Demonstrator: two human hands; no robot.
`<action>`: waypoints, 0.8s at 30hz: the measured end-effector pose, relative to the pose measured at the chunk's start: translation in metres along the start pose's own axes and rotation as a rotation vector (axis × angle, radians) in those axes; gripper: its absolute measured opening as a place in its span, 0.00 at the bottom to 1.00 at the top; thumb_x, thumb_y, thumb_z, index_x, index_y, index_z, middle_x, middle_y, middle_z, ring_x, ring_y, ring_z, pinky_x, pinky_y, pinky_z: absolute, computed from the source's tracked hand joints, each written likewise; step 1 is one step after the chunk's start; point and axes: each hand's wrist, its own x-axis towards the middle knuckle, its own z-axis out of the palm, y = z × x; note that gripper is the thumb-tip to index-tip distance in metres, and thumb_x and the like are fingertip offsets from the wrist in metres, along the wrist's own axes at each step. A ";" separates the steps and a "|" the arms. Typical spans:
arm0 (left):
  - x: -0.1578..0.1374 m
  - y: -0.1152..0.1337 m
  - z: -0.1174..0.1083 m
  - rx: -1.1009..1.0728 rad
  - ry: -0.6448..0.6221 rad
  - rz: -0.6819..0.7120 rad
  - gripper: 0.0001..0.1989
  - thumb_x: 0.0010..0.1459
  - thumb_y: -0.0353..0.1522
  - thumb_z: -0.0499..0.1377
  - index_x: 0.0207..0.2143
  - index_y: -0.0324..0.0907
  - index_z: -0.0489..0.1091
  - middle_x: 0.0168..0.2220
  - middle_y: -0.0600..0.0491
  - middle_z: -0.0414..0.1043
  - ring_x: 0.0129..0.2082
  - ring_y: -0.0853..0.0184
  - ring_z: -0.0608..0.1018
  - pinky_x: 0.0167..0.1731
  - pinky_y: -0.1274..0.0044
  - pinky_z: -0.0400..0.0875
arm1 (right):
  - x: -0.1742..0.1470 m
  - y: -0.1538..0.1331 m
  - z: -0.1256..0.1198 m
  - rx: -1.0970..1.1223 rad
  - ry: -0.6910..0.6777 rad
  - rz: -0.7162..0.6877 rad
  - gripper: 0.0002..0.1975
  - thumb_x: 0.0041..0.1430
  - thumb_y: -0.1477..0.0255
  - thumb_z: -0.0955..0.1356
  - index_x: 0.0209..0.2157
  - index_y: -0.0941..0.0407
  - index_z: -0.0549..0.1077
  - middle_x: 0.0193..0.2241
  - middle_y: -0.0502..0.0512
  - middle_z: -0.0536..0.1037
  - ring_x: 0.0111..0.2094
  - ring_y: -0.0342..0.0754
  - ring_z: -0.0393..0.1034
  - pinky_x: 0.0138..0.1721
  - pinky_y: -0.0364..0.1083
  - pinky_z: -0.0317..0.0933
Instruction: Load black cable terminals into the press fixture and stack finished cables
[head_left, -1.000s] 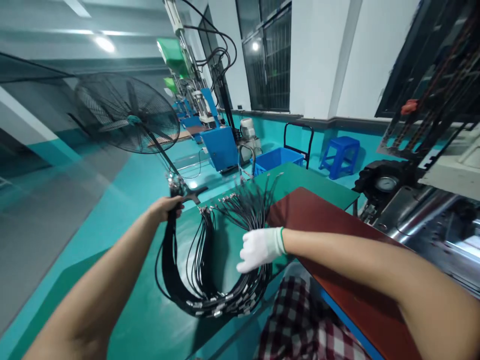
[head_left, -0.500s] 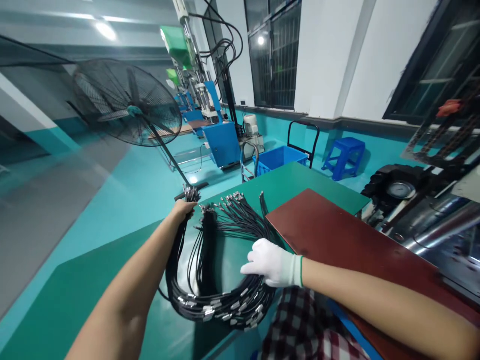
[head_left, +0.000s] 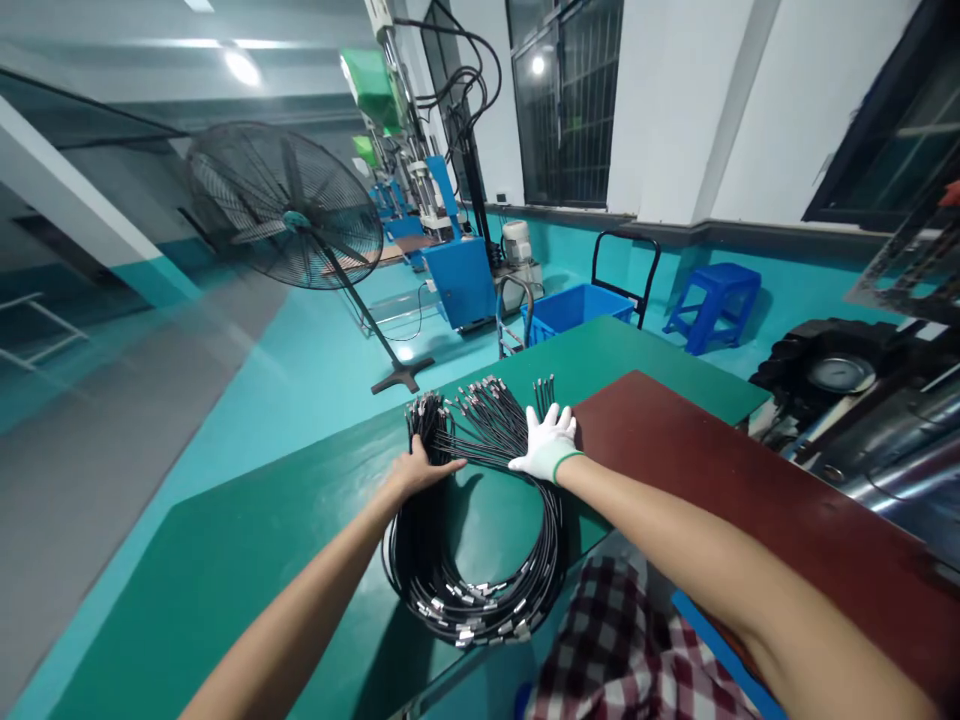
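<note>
A bundle of black cables with silver metal ends lies curved in a U on the green tabletop. Bright metal fittings ring its near curve, while loose cable ends fan out at the far side. My bare left hand rests against the left upper part of the bundle, thumb stretched to the right and fingers apart. Wearing a white glove, my right hand lies spread on the upper right of the cables, touching them. Neither hand is closed round the bundle.
A reddish-brown board covers the right of the table. Machinery with a gauge stands at far right. Beyond the table are a blue crate, a blue stool and a large floor fan.
My left hand has let go of the cable ends it gripped and lowered them beside the others. My right hand has moved up and away from me along the bundle, fingers spreading. The view shifted slightly.
</note>
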 end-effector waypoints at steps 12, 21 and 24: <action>-0.022 -0.029 -0.008 0.074 0.065 0.032 0.40 0.53 0.30 0.57 0.65 0.38 0.44 0.51 0.38 0.66 0.50 0.53 0.74 0.45 0.70 0.69 | -0.020 -0.021 0.059 -0.181 0.046 -0.153 0.51 0.50 0.48 0.69 0.68 0.52 0.45 0.66 0.76 0.40 0.67 0.72 0.28 0.61 0.65 0.17; -0.120 -0.045 0.000 0.299 0.360 0.082 0.38 0.58 0.50 0.52 0.63 0.35 0.53 0.64 0.32 0.47 0.62 0.40 0.56 0.56 0.52 0.55 | -0.029 -0.013 0.054 0.114 0.020 0.088 0.61 0.41 0.53 0.74 0.69 0.54 0.40 0.62 0.77 0.50 0.63 0.67 0.49 0.56 0.61 0.52; -0.175 -0.017 0.021 0.085 -0.188 0.525 0.38 0.51 0.54 0.58 0.59 0.43 0.58 0.58 0.39 0.62 0.57 0.51 0.66 0.55 0.64 0.62 | -0.013 -0.023 0.045 0.156 0.006 0.046 0.52 0.50 0.68 0.72 0.69 0.53 0.39 0.52 0.72 0.64 0.53 0.59 0.64 0.49 0.55 0.62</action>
